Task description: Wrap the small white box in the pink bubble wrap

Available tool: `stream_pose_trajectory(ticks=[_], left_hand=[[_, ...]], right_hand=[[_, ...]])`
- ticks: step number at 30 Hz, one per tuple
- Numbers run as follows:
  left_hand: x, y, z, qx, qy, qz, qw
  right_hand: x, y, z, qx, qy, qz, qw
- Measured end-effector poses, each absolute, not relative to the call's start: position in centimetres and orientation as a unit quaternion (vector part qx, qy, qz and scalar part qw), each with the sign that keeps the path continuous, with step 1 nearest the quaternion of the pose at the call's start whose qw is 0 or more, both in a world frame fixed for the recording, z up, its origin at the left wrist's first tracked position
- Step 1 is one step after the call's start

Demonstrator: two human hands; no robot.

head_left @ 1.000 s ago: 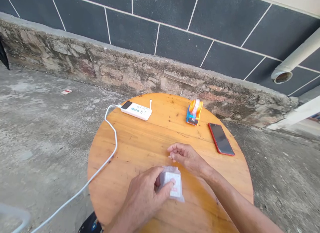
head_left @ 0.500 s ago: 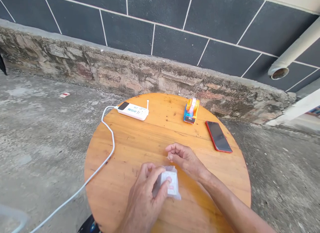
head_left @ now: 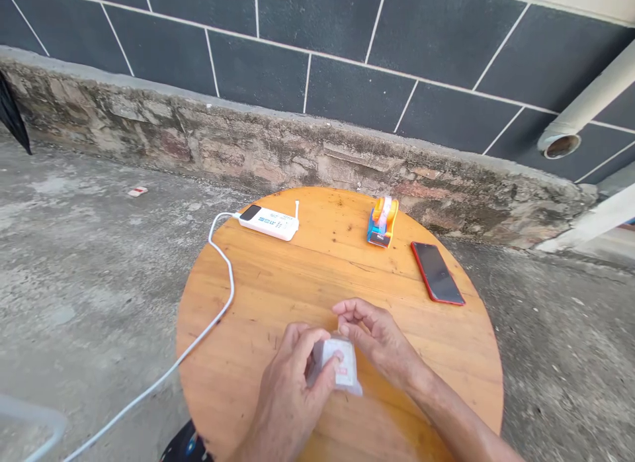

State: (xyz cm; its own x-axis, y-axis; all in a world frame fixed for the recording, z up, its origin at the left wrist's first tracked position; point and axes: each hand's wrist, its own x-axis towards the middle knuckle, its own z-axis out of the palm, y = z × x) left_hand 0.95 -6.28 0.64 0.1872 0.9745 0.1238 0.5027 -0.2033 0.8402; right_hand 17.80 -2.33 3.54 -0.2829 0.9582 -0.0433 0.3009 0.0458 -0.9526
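Low over the near part of the round table, my left hand (head_left: 297, 376) grips a small white box (head_left: 342, 361) with a pinkish-red mark on its face. Loose, translucent plastic wraps the box, and my thumb presses on its front. Just above the box's upper right edge is my right hand (head_left: 370, 329), its fingers curled and the thumb pinched against them. Whatever may be between those fingertips is too small to make out. They are at the top edge of the wrapping; whether they touch it is not clear.
On the round wooden table (head_left: 278, 277) are a white power bank-like device (head_left: 269, 224) with a white cable (head_left: 231, 277), a yellow and blue tape dispenser (head_left: 383, 222) and a red-edged phone (head_left: 437, 273). Behind it runs a stone-based wall (head_left: 238, 141) with a drainpipe (head_left: 560, 141).
My right hand has moved down to the top edge of the wrapped box. My left hand keeps its grip. The whole view has shifted slightly.
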Motion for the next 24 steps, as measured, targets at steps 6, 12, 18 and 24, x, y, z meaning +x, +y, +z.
stream_pose_trajectory(ticks=[6, 12, 18, 24], left_hand=[[1.0, -6.3, 0.8, 0.690, 0.529, 0.358, 0.339], [1.1, -6.2, 0.6, 0.679, 0.531, 0.367, 0.350], [1.2, -6.2, 0.4, 0.669, 0.528, 0.379, 0.360], [1.2, -6.3, 0.0, 0.668, 0.522, 0.392, 0.358]], right_hand=[[17.8, -3.0, 3.3, -0.508, -0.644, 0.457, 0.344], [17.7, -3.4, 3.0, -0.517, -0.669, 0.415, 0.336], [17.6, -4.0, 3.5, -0.463, -0.800, 0.204, 0.323], [17.6, -5.1, 3.7, -0.404, -0.863, 0.008, 0.301]])
